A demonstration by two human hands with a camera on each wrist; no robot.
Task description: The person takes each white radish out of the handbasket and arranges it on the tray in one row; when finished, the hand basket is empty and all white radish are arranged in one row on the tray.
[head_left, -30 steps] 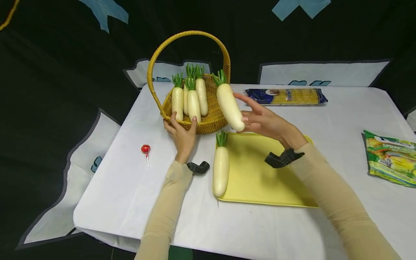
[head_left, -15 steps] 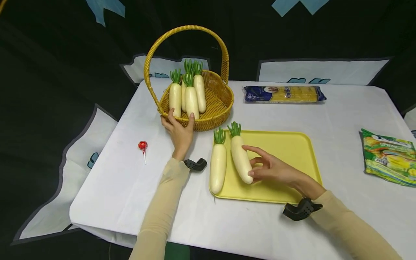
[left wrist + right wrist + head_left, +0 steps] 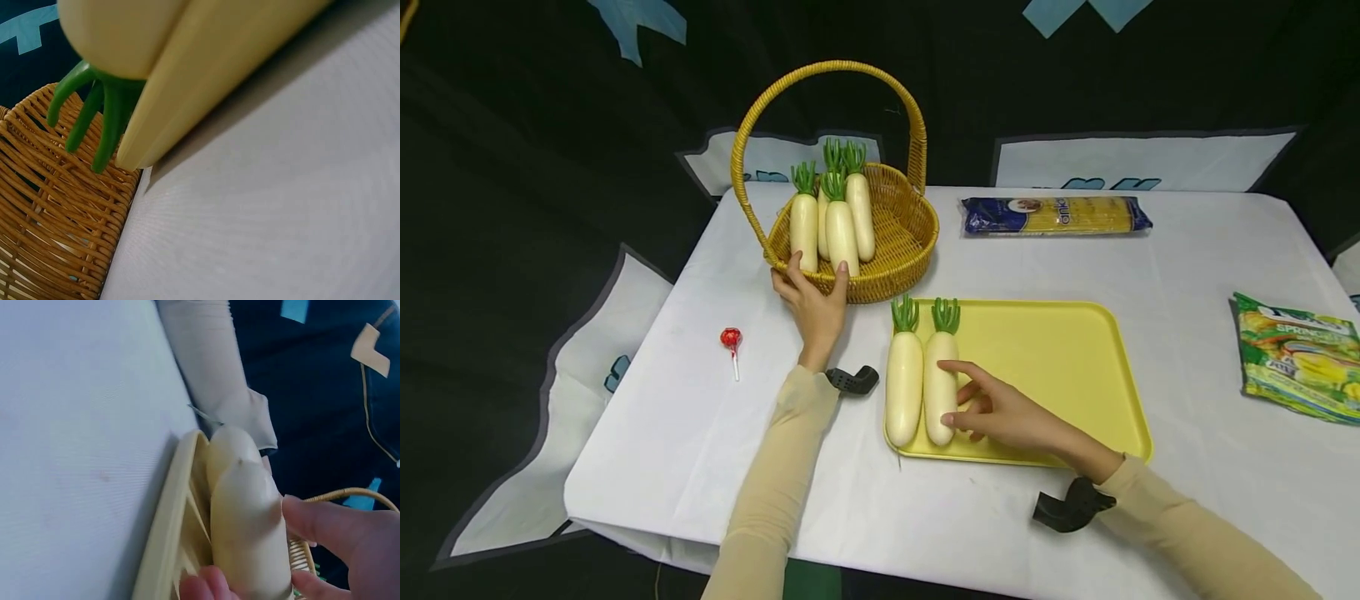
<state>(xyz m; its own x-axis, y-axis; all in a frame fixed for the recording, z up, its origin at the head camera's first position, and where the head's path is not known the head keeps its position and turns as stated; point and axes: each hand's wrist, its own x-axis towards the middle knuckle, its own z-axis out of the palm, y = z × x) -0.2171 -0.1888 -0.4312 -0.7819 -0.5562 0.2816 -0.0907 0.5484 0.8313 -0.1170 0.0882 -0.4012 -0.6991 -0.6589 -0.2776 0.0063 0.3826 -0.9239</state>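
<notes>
In the head view my left hand (image 3: pixel 820 317) grips the near rim of a wicker basket (image 3: pixel 913 267), thumb and index finger over the edge. Several white radishes (image 3: pixel 841 229) with green tops lean inside it. My right hand (image 3: pixel 1007 417) holds a white radish (image 3: pixel 940 375) lying on the left part of a yellow tray (image 3: pixel 1045 350). In the right wrist view, fingertips show on both sides of this radish (image 3: pixel 247 519). Alongside it, on the tray's left edge, lies a second radish (image 3: pixel 904 392). The left wrist view shows wicker, a green radish top and the tray's edge, not the hand.
A red lollipop (image 3: pixel 731 340) lies left of the left forearm. Behind the tray is a long blue and yellow pasta packet (image 3: pixel 1056 217). A green soup packet (image 3: pixel 1296 358) lies far right on the white-covered table (image 3: pixel 1210 267).
My right hand has brought the radish down from beside the basket onto the tray and straightened it alongside the other one. My left hand has stayed at the basket rim.
</notes>
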